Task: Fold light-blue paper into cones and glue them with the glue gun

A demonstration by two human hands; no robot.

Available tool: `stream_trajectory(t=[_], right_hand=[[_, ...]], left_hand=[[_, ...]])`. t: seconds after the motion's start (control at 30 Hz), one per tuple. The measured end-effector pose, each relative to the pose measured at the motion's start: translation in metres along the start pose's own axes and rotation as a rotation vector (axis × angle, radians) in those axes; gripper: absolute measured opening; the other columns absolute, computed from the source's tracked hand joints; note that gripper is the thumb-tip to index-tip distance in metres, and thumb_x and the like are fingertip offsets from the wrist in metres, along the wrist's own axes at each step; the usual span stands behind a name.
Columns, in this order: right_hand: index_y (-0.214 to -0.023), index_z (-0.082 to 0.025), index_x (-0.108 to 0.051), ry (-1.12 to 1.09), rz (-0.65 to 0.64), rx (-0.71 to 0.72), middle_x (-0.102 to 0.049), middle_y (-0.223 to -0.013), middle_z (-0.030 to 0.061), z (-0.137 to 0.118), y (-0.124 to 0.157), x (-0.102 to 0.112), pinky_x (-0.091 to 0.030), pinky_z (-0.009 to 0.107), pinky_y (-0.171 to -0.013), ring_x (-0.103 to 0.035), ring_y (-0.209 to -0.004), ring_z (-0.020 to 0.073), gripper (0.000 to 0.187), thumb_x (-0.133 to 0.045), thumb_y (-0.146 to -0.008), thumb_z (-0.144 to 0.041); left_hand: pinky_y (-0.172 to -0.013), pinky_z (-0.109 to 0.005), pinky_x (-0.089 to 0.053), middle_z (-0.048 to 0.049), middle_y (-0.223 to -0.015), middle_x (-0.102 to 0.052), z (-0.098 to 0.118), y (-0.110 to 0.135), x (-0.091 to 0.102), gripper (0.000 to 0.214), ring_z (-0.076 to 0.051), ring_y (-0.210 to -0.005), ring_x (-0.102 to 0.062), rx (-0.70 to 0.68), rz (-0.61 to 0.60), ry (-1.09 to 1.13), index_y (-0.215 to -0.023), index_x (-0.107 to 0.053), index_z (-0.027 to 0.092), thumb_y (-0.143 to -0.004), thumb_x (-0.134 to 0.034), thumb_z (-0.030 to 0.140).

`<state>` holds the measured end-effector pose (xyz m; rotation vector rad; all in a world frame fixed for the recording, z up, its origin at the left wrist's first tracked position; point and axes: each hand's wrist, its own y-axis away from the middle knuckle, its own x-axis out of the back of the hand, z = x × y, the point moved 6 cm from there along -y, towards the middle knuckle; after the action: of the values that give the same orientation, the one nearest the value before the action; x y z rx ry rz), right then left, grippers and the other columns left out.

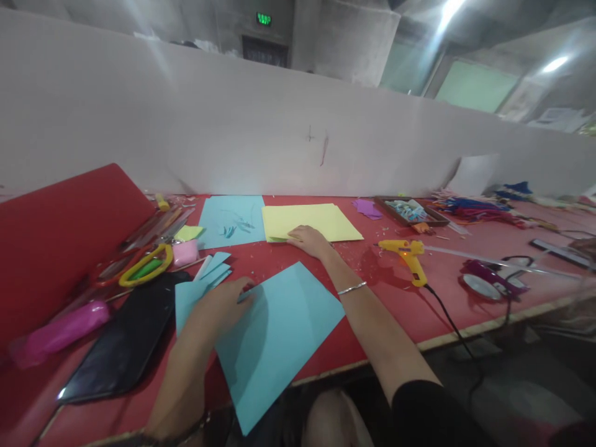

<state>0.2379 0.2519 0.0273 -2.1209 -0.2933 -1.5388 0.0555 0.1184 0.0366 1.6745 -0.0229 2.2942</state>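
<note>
My left hand (229, 305) is closed, its curled fingers at the upper left edge of a light blue paper sheet (284, 335), whose near corner reaches past the table edge. Beside that hand lie folded blue paper pieces (215, 270). My right hand (308, 240) reaches across to the near left edge of yellow paper (321, 217), fingers bent together at an edge that looks slightly raised. The thumb is hidden. Left of the yellow paper is another blue sheet (214, 220) with small blue scraps on it.
A yellow glue gun (407, 256) with a black cord lies to the right, near a purple device (493, 279). Behind stands a tray of small pieces (412, 210). At left are a black phone (125, 341), yellow-handled scissors (146, 266) and a pink packet (65, 329). A white partition (233, 124) closes the back.
</note>
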Motion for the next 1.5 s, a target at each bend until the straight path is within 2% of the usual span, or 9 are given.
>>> stream_trajectory(t=[0.1,0.3,0.53,0.73,0.97,1.07,1.17,1.27,1.5], right_hand=[[-0.106,-0.021,-0.062,-0.011,0.003,0.003,-0.062,-0.11,0.0046,0.002,-0.001,-0.001,-0.038,0.028,-0.088,-0.052,-0.104,0.0171,0.038,-0.039,-0.088,-0.044],[-0.109,-0.021,-0.061,-0.034,-0.014,0.014,-0.06,-0.115,0.0031,0.009,-0.001,-0.003,-0.037,0.028,-0.092,-0.051,-0.107,0.0163,0.028,-0.045,-0.087,-0.028],[-0.111,-0.021,-0.06,-0.096,-0.014,-0.005,-0.058,-0.12,0.0039,0.012,0.004,0.002,-0.037,0.028,-0.095,-0.05,-0.112,0.0169,0.035,-0.054,-0.081,-0.038],[-0.107,-0.027,-0.063,-0.154,0.004,-0.064,-0.06,-0.118,0.0,0.016,0.007,0.004,-0.04,0.029,-0.093,-0.052,-0.112,0.0165,0.03,-0.052,-0.082,-0.04],[-0.106,-0.026,-0.062,-0.139,0.011,-0.063,-0.06,-0.118,0.0,0.013,0.008,0.006,-0.039,0.026,-0.092,-0.052,-0.11,0.0139,0.029,-0.049,-0.083,-0.039],[-0.104,-0.022,-0.062,-0.087,0.022,-0.105,-0.059,-0.116,0.0053,0.002,0.005,0.004,-0.038,0.032,-0.092,-0.051,-0.109,0.0193,0.039,-0.05,-0.08,-0.049],[-0.104,-0.019,-0.059,0.003,0.05,-0.198,-0.057,-0.112,0.0113,-0.012,0.001,-0.001,-0.037,0.045,-0.089,-0.048,-0.108,0.0277,0.054,-0.046,-0.075,-0.062],[-0.107,-0.019,-0.054,0.127,0.062,-0.295,-0.053,-0.113,0.0133,-0.024,-0.002,-0.005,-0.035,0.055,-0.085,-0.045,-0.106,0.0315,0.063,-0.043,-0.071,-0.069],[-0.11,-0.021,-0.048,0.129,0.019,-0.361,-0.048,-0.117,0.013,-0.027,-0.004,-0.007,-0.036,0.057,-0.082,-0.042,-0.107,0.0312,0.062,-0.039,-0.072,-0.069]], left_hand=[[-0.08,-0.03,-0.041,-0.0097,-0.108,-0.063,0.002,0.0,0.001,0.032,-0.022,-0.098,-0.058,0.004,-0.001,-0.008,-0.108,-0.054,0.016,-0.084,-0.037,0.029],[-0.08,-0.03,-0.041,-0.0099,-0.109,-0.063,0.002,0.001,0.001,0.033,-0.023,-0.099,-0.058,0.036,0.002,-0.024,-0.109,-0.053,0.015,-0.084,-0.038,0.028],[-0.08,-0.029,-0.041,-0.0089,-0.11,-0.062,0.001,-0.002,-0.001,0.03,-0.021,-0.099,-0.057,0.019,-0.003,-0.043,-0.106,-0.054,0.016,-0.084,-0.038,0.028],[-0.082,-0.03,-0.04,-0.0095,-0.111,-0.062,0.0,-0.003,-0.002,0.031,-0.022,-0.099,-0.057,0.022,0.001,-0.026,-0.109,-0.053,0.015,-0.083,-0.039,0.027],[-0.081,-0.031,-0.04,-0.0099,-0.109,-0.062,0.0,-0.003,-0.003,0.031,-0.022,-0.098,-0.057,0.026,0.008,-0.025,-0.108,-0.054,0.016,-0.083,-0.039,0.027],[-0.083,-0.032,-0.04,-0.0097,-0.11,-0.062,0.0,-0.003,-0.003,0.031,-0.023,-0.099,-0.057,0.021,0.02,-0.035,-0.109,-0.053,0.016,-0.084,-0.039,0.029],[-0.086,-0.031,-0.04,-0.01,-0.112,-0.061,0.002,-0.003,-0.004,0.033,-0.022,-0.103,-0.056,0.027,0.016,-0.038,-0.111,-0.052,0.016,-0.084,-0.039,0.028],[-0.089,-0.031,-0.039,-0.0107,-0.113,-0.06,0.006,-0.001,-0.004,0.034,-0.022,-0.105,-0.055,0.026,0.025,-0.036,-0.113,-0.052,0.014,-0.083,-0.041,0.026],[-0.087,-0.03,-0.039,-0.0084,-0.113,-0.061,0.008,-0.001,-0.002,0.031,-0.022,-0.103,-0.055,0.008,0.037,0.02,-0.109,-0.055,0.017,-0.082,-0.042,0.024]])
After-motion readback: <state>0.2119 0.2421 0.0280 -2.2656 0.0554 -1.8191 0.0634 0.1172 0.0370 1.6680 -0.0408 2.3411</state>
